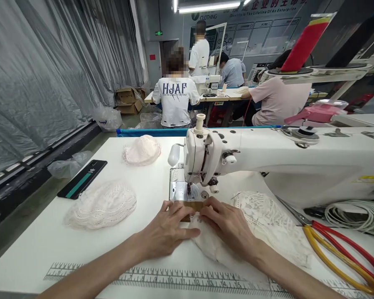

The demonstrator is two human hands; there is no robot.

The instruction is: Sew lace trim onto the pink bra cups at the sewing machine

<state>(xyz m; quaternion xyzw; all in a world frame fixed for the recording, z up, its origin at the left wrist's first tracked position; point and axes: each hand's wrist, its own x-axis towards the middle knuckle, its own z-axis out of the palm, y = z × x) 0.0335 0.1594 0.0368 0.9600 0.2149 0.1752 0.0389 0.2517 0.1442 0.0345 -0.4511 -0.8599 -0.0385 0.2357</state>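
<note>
In front of the white sewing machine (205, 153), my right hand (229, 222) has its fingers closed on the edge of a thin white lace-trimmed fabric piece (210, 245). My left hand (166, 230) rests beside it with fingers apart, the thumb lying on the fabric and the index fingertip at its edge. Both hands' fingertips meet just short of the metal needle plate (178, 191), over a brown strip (193, 205). The fabric trails toward me under my right forearm. To its right lies a heap of white lace strips (262, 211).
Scissors (311, 228) with red and yellow handles lie right, beside a coiled pale cord (358, 216). Left are a white lace pile (102, 205), a pinkish fabric piece (142, 150) and a dark phone-shaped object (82, 179). A printed ruler (174, 279) crosses the table front. Several people sit or stand beyond.
</note>
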